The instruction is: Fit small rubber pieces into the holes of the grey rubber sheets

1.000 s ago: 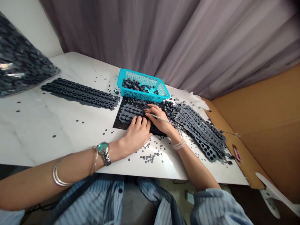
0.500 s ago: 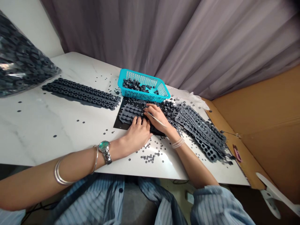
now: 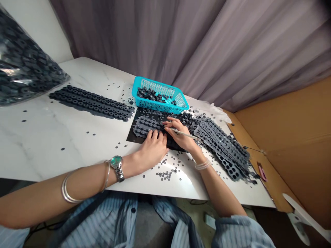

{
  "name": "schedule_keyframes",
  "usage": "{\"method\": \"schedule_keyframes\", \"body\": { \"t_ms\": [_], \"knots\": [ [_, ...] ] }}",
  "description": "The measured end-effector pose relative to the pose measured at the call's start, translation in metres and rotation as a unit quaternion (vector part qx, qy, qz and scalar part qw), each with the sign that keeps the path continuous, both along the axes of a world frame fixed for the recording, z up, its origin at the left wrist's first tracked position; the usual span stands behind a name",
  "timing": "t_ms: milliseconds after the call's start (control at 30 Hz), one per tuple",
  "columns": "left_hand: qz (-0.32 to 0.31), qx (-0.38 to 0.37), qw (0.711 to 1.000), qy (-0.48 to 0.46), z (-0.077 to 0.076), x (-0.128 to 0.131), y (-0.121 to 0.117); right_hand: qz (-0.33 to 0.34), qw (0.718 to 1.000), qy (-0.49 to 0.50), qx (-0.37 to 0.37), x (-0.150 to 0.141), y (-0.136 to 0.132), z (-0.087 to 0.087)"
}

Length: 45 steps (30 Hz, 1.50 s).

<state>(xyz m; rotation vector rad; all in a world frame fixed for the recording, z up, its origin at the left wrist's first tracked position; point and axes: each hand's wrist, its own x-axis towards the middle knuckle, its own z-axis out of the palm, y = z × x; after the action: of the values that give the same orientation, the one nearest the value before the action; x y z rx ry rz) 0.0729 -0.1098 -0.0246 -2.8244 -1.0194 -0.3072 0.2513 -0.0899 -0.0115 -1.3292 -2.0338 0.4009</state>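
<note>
On a black mat (image 3: 133, 135) lies a dark grey moulded rubber sheet (image 3: 144, 124) with rows of round raised parts. My left hand (image 3: 153, 148) presses flat on the sheet's near edge, fingers stretched out and holding nothing. Just right of it, my right hand (image 3: 181, 132) is closed around a slim pale stick-like tool (image 3: 184, 133), gripped like a pen. The tool's tip, near the sheet's surface, is too small to make out. Part of the sheet is hidden under both hands.
Behind the mat stands a turquoise basket (image 3: 160, 107) with loose black parts. Another moulded sheet (image 3: 93, 103) lies left, below a clear bag (image 3: 26, 65) of parts. Perforated sheets (image 3: 222, 148) are piled right. Small discs (image 3: 167, 175) scatter the white table (image 3: 77, 158). Cardboard (image 3: 284, 137) borders the right.
My right hand has shifted slightly right, and the tool in it now points more level, its rear end swung outward to the right. My left hand stays pressed on the sheet.
</note>
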Motion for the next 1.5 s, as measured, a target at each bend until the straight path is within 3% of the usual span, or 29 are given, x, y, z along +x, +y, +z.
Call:
{"method": "schedule_keyframes", "body": {
  "t_ms": [267,567,733,833,900,1100,1500],
  "knots": [
    [-0.003,0.012,1.000,-0.006,-0.003,0.001,0.001,0.019,0.999,-0.012,-0.026,-0.010,0.001,-0.001],
    [-0.018,0.015,1.000,0.015,0.004,-0.002,0.000,0.019,0.994,-0.094,0.050,-0.021,0.013,-0.010],
    [-0.014,0.011,1.000,0.008,0.003,-0.002,0.000,-0.109,0.987,-0.042,0.114,-0.004,0.025,-0.010],
    [-0.016,0.008,1.000,0.003,0.000,-0.001,0.001,-0.163,0.981,-0.031,0.097,0.011,0.026,-0.010],
    [-0.016,0.006,1.000,-0.002,-0.002,-0.001,0.000,-0.150,0.986,-0.022,0.073,0.015,0.023,-0.009],
    [0.002,0.004,1.000,-0.016,0.003,-0.002,-0.002,-0.006,1.000,0.012,0.016,-0.009,0.018,-0.003],
    [-0.004,0.006,1.000,0.000,0.002,-0.001,0.000,0.017,0.996,-0.076,0.032,-0.021,0.029,-0.016]
  ]
}}
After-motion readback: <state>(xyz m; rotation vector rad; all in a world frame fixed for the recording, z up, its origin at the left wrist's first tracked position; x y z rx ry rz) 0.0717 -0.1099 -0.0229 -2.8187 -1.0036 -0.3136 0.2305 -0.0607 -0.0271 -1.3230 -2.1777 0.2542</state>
